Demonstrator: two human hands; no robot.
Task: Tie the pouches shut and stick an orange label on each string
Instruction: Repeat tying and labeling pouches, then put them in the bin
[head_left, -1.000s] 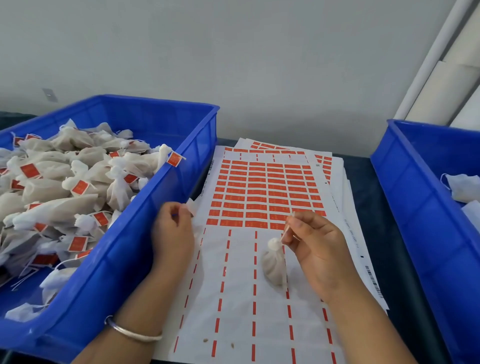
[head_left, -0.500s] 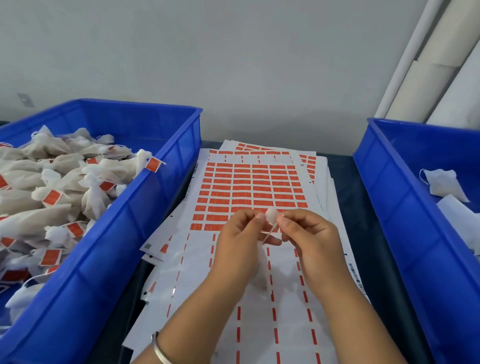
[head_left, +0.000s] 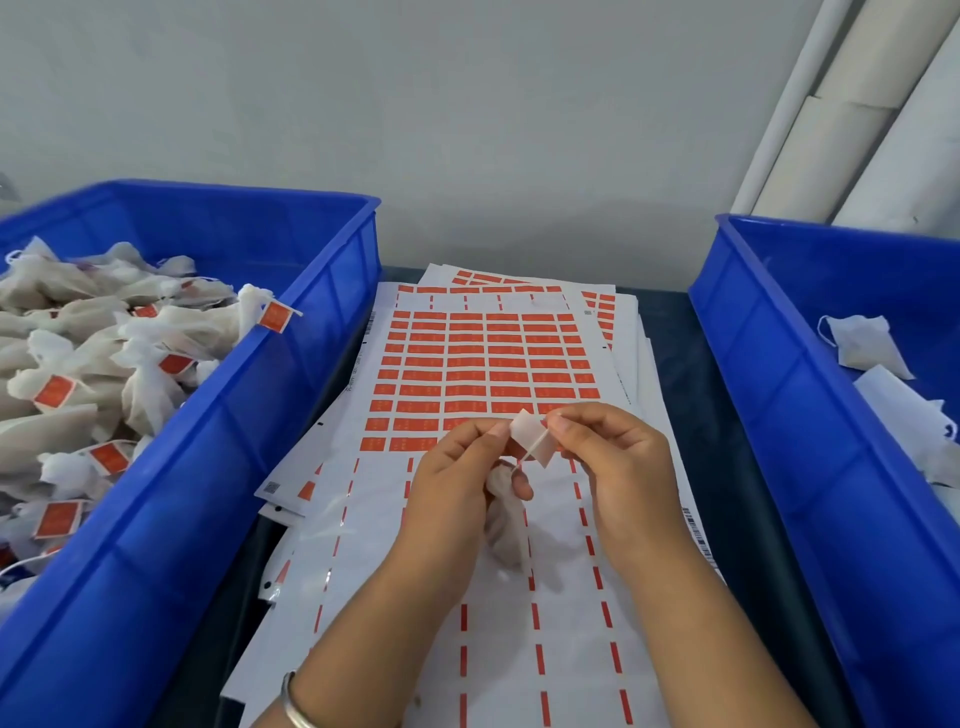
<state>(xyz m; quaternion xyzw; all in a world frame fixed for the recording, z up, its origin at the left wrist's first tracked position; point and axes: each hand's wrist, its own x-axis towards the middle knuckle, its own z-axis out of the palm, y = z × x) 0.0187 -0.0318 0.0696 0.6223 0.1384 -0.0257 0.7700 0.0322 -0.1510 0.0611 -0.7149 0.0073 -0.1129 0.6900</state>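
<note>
At the far left a blue bin (head_left: 218, 467) holds a heap of tied white pouches (head_left: 130, 358), many with an orange tag on the string, and one tagged pouch (head_left: 260, 309) leans on the bin's right rim. Beside it, on the dark bench (head_left: 670, 364), lies a stack of label sheets (head_left: 488, 364); the far half of the top sheet is filled with rows of orange labels, while its near half shows only thin orange dashes on bare backing. Over that near half the left hand (head_left: 452, 483), with a metal bangle (head_left: 293, 701) on its wrist, has its lower fingers curled round the neck of a small pouch (head_left: 506, 525) that hangs below the palm, and its thumb and forefinger pinch the left edge of a label (head_left: 530, 441) seen from its pale back. A thin string (head_left: 524, 458) runs up from the pouch across that label. The right hand (head_left: 613, 467) meets it from the other side, thumb and forefinger closed on the label's right edge, other fingers bent. Farther right stands a second blue bin (head_left: 810, 415) with a few loose white pouches (head_left: 862, 345) inside, and pale tubes (head_left: 852, 119) lean against the wall behind it
</note>
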